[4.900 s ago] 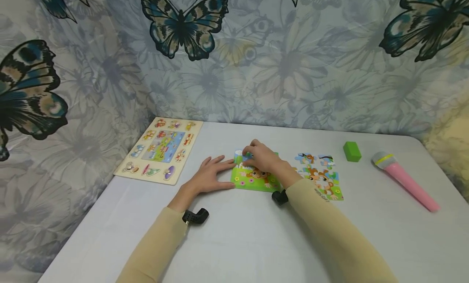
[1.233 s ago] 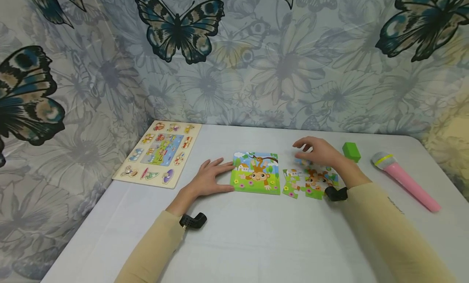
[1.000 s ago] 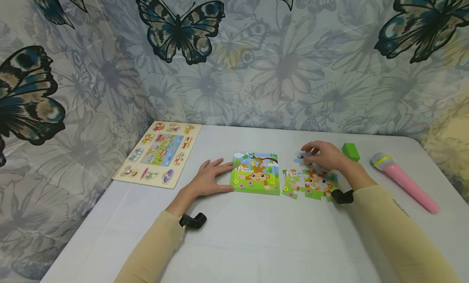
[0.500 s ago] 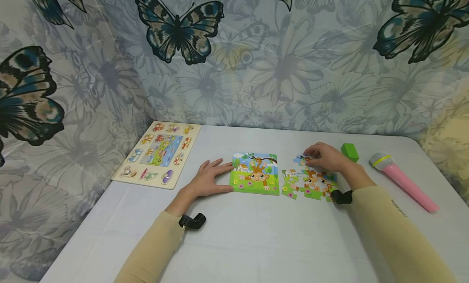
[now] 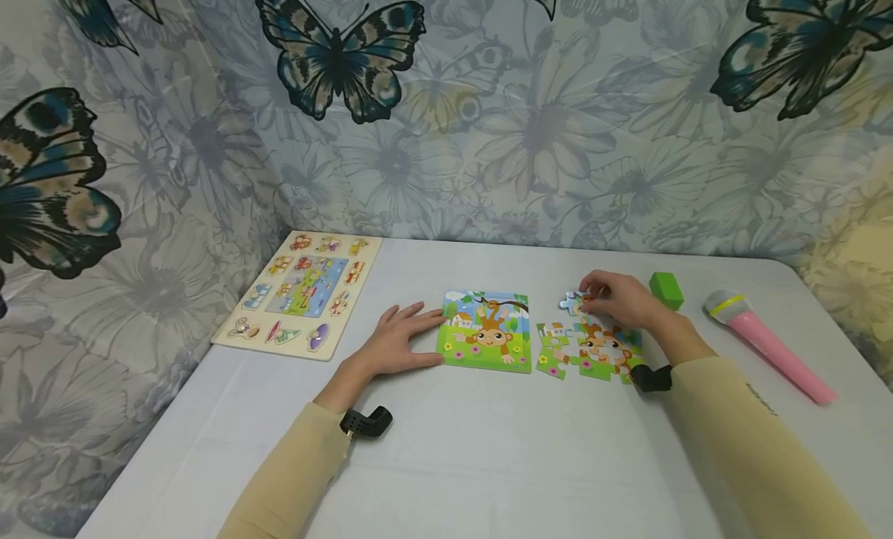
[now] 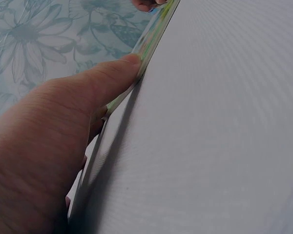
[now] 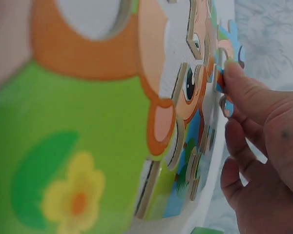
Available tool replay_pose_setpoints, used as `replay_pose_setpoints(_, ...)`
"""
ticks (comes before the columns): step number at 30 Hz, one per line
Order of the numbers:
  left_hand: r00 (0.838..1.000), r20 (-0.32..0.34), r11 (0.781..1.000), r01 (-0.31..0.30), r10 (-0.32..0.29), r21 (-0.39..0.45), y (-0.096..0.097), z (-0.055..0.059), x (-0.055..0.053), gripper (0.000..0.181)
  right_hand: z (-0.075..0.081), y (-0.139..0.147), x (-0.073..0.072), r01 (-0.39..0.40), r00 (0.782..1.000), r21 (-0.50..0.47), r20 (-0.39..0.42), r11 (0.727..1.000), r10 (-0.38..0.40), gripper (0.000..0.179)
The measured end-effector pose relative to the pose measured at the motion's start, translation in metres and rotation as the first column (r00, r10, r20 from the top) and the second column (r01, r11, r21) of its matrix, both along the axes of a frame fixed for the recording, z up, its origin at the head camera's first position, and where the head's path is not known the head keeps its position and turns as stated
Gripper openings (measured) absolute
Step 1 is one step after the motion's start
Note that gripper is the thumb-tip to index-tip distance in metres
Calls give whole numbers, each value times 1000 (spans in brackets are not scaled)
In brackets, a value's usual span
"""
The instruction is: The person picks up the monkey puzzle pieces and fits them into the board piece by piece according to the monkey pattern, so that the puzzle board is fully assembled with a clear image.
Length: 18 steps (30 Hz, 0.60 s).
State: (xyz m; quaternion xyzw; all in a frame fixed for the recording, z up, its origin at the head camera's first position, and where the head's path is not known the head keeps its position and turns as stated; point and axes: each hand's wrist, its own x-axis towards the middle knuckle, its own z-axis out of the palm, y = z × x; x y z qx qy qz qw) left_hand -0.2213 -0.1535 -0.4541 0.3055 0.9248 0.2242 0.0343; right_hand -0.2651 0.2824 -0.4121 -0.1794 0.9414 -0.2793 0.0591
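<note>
The left hand (image 5: pixel 401 340) lies with its fingers spread at the left side of a square monkey puzzle board (image 5: pixel 484 357). In the left wrist view its thumb (image 6: pixel 107 78) touches the board's edge. The right hand (image 5: pixel 624 300) pinches a blue puzzle piece (image 5: pixel 570 303) between thumb and fingers; the piece looks tilted up off the table. The right wrist view shows the held puzzle piece (image 7: pixel 228 107) at the thumb tip. Just below that hand lie several loose monkey puzzle pieces (image 5: pixel 600 353), partly hidden by its wrist.
A wooden puzzle board (image 5: pixel 300 291) with vehicle pictures lies at the back left. A green block (image 5: pixel 667 290) stands right of the right hand, with a pink toy microphone (image 5: pixel 770 349) beyond it. A butterfly-patterned cloth (image 5: pixel 446 136) hangs behind the table.
The right hand has moved from over the monkey board to the loose pieces on the right, come down and taken hold of a blue piece, which has tilted up. The left hand has stayed put.
</note>
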Motion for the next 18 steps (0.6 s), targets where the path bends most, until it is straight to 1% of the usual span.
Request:
replay_pose_setpoints(4, 1000, -5, 1000, 6, -6, 4, 0, 0, 1, 74, 2, 0, 0, 13, 1000, -11, -6, 1000, -13, 15)
replay_pose_setpoints(9, 1000, -7, 1000, 15, -14, 16, 0, 1, 1, 74, 6, -2, 0, 22, 999, -54, 48, 998, -20, 16)
replay_pose_setpoints(11, 1000, -5, 1000, 16, -16, 20, 0, 1, 1, 74, 8, -4, 1, 29, 997, -86, 73, 996, -22, 17)
replay_pose_setpoints(18, 1000, 3, 1000, 9, -9, 17, -1, 2, 1, 74, 12, -25, 2, 42, 993, -187, 114, 981, -21, 18)
